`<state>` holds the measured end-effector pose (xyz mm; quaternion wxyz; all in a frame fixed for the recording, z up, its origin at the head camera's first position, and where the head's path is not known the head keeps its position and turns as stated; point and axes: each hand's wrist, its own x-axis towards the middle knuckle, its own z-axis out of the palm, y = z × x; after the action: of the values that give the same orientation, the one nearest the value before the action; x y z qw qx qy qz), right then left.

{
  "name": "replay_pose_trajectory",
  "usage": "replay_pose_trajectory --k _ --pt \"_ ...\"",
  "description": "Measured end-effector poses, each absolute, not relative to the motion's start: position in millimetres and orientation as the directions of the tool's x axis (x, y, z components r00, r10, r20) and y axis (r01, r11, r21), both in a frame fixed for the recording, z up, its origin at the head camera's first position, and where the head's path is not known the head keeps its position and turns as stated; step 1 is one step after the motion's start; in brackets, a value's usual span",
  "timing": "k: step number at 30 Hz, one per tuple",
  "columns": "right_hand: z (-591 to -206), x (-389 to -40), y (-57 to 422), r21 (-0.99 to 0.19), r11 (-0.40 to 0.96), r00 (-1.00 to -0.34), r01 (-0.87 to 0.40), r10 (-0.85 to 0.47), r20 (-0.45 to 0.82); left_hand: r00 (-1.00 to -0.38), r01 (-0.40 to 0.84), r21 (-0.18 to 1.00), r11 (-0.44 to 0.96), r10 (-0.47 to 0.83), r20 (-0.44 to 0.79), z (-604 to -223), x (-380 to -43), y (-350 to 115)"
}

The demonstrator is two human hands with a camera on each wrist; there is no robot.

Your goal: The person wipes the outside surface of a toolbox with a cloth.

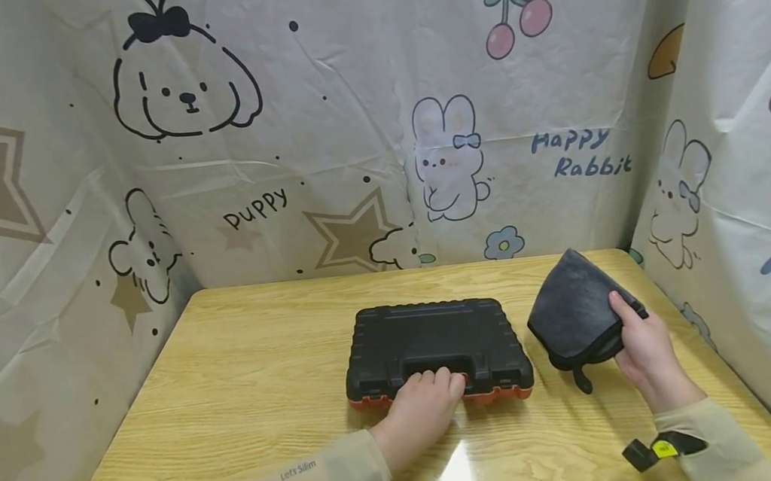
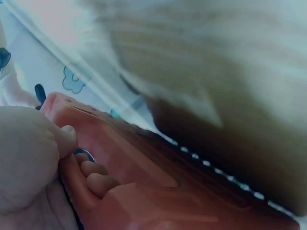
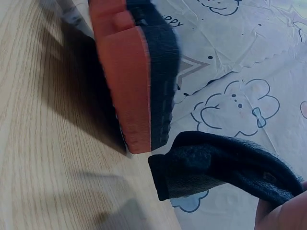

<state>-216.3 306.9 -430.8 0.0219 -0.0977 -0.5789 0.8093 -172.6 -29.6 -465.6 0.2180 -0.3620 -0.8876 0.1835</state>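
A closed black-and-red case (image 1: 433, 331), its contents hidden, is over the wooden table (image 1: 253, 372), the left hand's (image 1: 421, 417) fingers (image 2: 101, 184) curled round its handle (image 2: 77, 186), while beside it the right hand (image 1: 651, 352) grips a gray cloth (image 1: 576, 312), with a printed sheet (image 1: 336, 131) behind.

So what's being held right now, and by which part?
The left hand grips the black-and-orange case by its handle; the right hand holds the dark gray cloth by one edge.
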Motion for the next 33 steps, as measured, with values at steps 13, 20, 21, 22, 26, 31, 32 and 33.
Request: replay_pose_trajectory --k 13,20,21,22,26,31,32,33 --pt "-431 -217 305 -0.941 -0.326 -0.976 0.090 0.160 -0.149 -0.642 0.573 -0.452 0.683 0.717 0.270 -491 -168 -30" --pt "-431 -217 303 -0.938 -0.335 -0.974 0.094 0.163 -0.156 -0.632 0.600 -0.455 0.658 0.739 0.235 -494 -167 -31" --pt "-431 -218 303 -0.938 -0.335 -0.975 0.092 0.163 -0.153 -0.633 0.609 -0.453 0.652 0.743 0.219 -494 -167 -31" --pt "-430 -218 302 -0.938 -0.333 -0.975 0.091 0.163 -0.152 -0.634 0.618 -0.446 0.648 0.746 0.204 -494 -167 -31" --pt "-429 -218 302 -0.940 -0.329 -0.976 0.085 0.164 -0.146 -0.641 0.641 -0.423 0.640 0.750 0.164 -494 -166 -31" --pt "-429 -218 301 -0.942 -0.327 -0.978 0.077 0.160 -0.135 -0.652 0.655 -0.396 0.643 0.746 0.134 -493 -166 -29" --pt "-429 -218 302 -0.943 -0.325 -0.978 0.077 0.158 -0.134 -0.655 0.658 -0.389 0.645 0.745 0.127 -493 -167 -28" --pt "-429 -218 301 -0.944 -0.322 -0.979 0.078 0.155 -0.133 -0.657 0.659 -0.384 0.646 0.744 0.124 -492 -167 -28"
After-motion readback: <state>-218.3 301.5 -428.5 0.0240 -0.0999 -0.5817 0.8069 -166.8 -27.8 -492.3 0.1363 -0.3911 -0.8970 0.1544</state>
